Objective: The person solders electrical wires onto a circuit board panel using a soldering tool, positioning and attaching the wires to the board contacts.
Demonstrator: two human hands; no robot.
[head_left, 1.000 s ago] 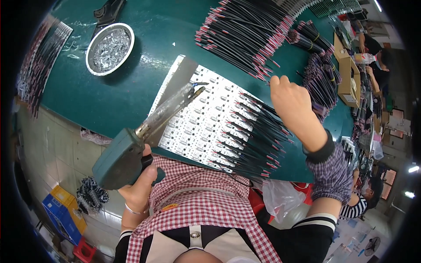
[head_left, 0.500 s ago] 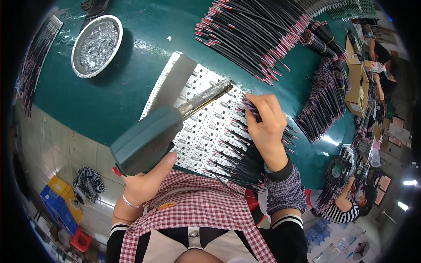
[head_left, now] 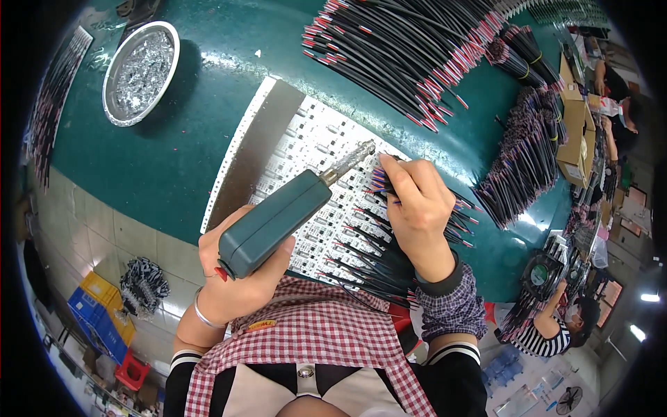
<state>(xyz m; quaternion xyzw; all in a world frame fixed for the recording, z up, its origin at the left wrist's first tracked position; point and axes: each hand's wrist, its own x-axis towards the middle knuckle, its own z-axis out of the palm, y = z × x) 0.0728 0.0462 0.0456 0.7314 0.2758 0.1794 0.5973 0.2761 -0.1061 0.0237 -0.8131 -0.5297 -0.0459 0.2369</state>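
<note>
My left hand [head_left: 242, 267] is wrapped round a dark green soldering gun [head_left: 278, 221]. Its metal tip points up and right, close to the fingertips of my right hand [head_left: 421, 208]. Those fingers pinch thin wires [head_left: 379, 182] with dark and bluish ends at the right side of a white circuit board panel [head_left: 316, 163]. Small parts dot the panel in rows, and a grey bare strip runs along its left. Below my right hand, several black cables [head_left: 372, 260] lie with their stripped ends on the board. Whether the tip touches a wire is too small to tell.
A white bowl of silvery solder scraps [head_left: 142, 73] stands at the upper left of the green table [head_left: 208, 125]. Piles of black cables [head_left: 389, 48] lie at the top, with more bundles [head_left: 517, 156] to the right. Beyond a cardboard box [head_left: 575, 132] people sit working.
The soldering gun has turned over in my left hand and moved right, its tip now nearer my right fingers. The panel has shifted slightly left. My right hand keeps its pinch.
</note>
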